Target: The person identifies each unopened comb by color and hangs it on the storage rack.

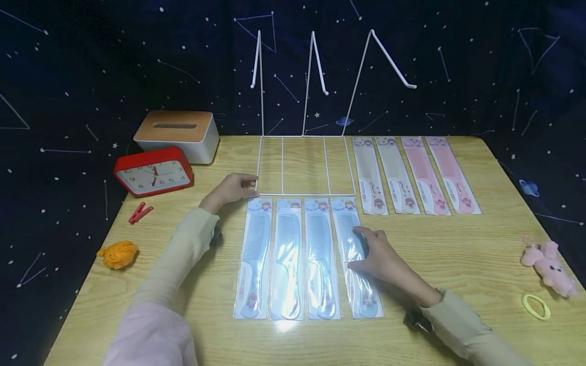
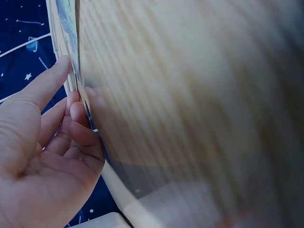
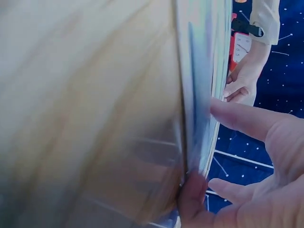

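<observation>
My left hand [image 1: 232, 189] is at the near left corner of a white wire rack [image 1: 304, 194], its fingertips right at the wire. In the left wrist view its fingers bend loosely beside the table edge. My right hand [image 1: 379, 256] lies over the rightmost packaged blue comb [image 1: 349, 239], index finger and thumb spread apart on the packet. In the right wrist view the index finger [image 3: 242, 114] reaches straight to the packets. Three more packaged blue combs [image 1: 254, 254] [image 1: 287, 254] [image 1: 320, 254] form a row to the left, just in front of the rack.
Two white combs [image 1: 366, 173] [image 1: 397, 173] and two pink combs [image 1: 426, 175] [image 1: 453, 175], all packaged, lie right of the rack. At left are a tissue box [image 1: 201, 134], red clock [image 1: 153, 173], red clips [image 1: 140, 213] and orange bundle [image 1: 118, 254]. A pink plush [image 1: 551, 269] and yellow ring [image 1: 535, 307] lie right.
</observation>
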